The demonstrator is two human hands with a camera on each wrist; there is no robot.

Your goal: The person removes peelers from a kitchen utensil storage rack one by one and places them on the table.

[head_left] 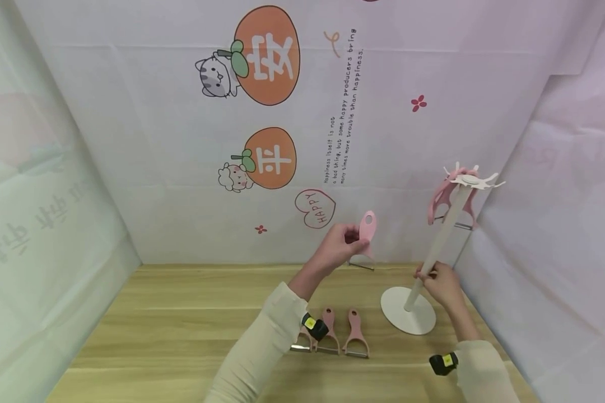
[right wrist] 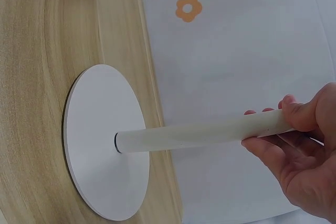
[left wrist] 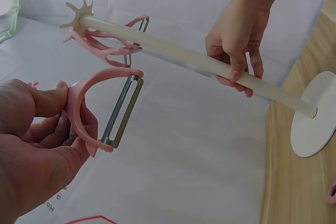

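Observation:
My left hand (head_left: pixel 340 244) pinches a pink peeler (head_left: pixel 367 226) near its blade end, with the handle pointing up and the metal blade (left wrist: pixel 122 111) below. To its right rises a white stand (head_left: pixel 440 240) with a round base (right wrist: pixel 107 140) and a hooked top (head_left: pixel 471 181). My right hand (head_left: pixel 441 282) grips the stand's pole low down, fingers and thumb around it, as the right wrist view also shows. Pink peelers (left wrist: pixel 105 45) hang from the hooks on the left side of the top.
Several pink peelers (head_left: pixel 355 333) lie in a row on the wooden table (head_left: pixel 181 324), the leftmost partly hidden by the left sleeve. Behind the table hangs a white printed cloth (head_left: pixel 181 224), with cloth walls on both sides. The stand is close to the right wall.

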